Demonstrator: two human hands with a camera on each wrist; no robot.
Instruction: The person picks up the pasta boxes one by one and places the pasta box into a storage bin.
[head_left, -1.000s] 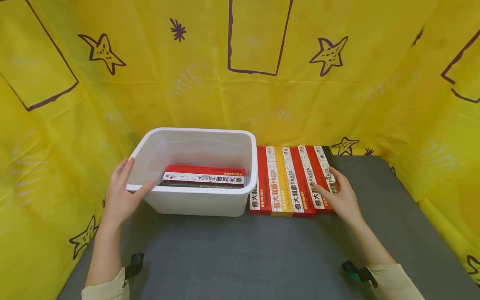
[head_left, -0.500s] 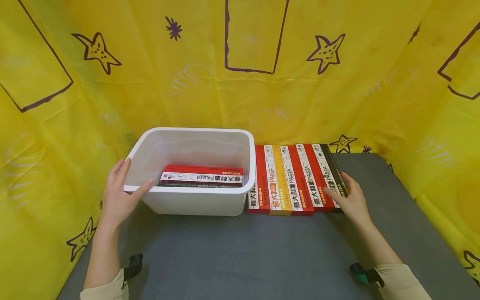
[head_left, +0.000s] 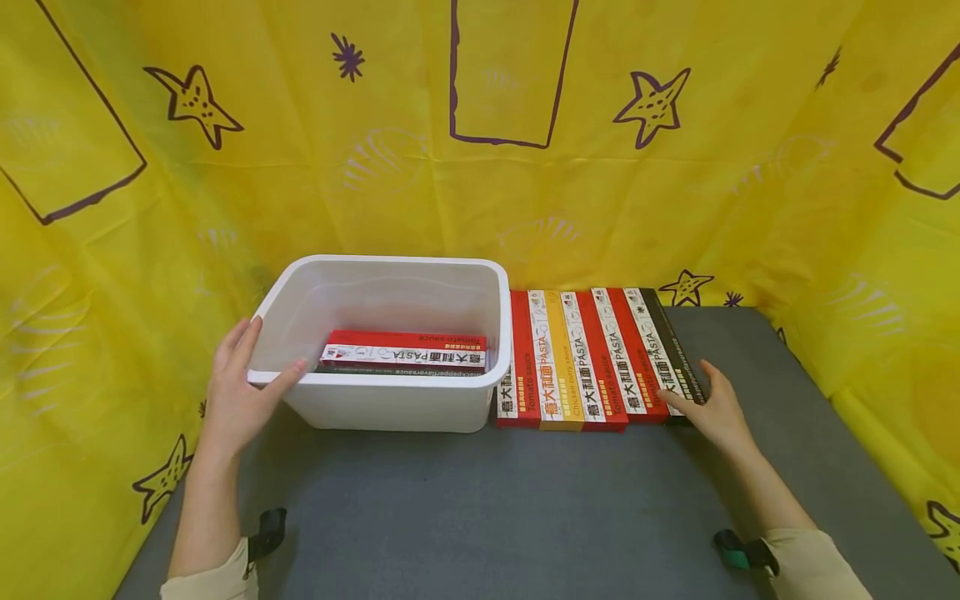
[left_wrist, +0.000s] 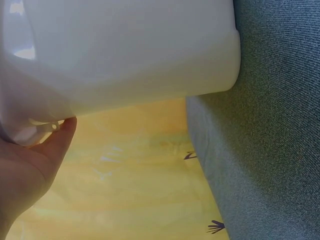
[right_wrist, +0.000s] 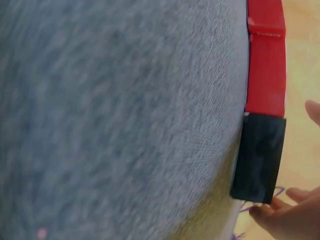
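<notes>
At the near left corner of a white plastic bin (head_left: 390, 404), my left hand (head_left: 243, 387) grips the rim. In the left wrist view, fingertips (left_wrist: 65, 131) curl against the rim's underside. Inside the bin lie pasta boxes: a red one (head_left: 408, 340) and a black one (head_left: 397, 370) partly hidden by the near wall. My right hand (head_left: 716, 412) is at the near end of a black pasta box (head_left: 671, 342), the rightmost of a row. Its fingers are beside the box's right side, while the thumb is over the top, apart from it in the right wrist view.
Several red pasta boxes (head_left: 617, 358) and a yellow one (head_left: 558, 333) lie side by side against the bin's right side. A grey cloth (head_left: 480, 500) covers the table. Yellow patterned curtains (head_left: 480, 200) enclose the back and sides.
My right hand has moved right and nearer, from over the black box to its near right edge. The left hand stays on the bin rim. The head view has shifted slightly.
</notes>
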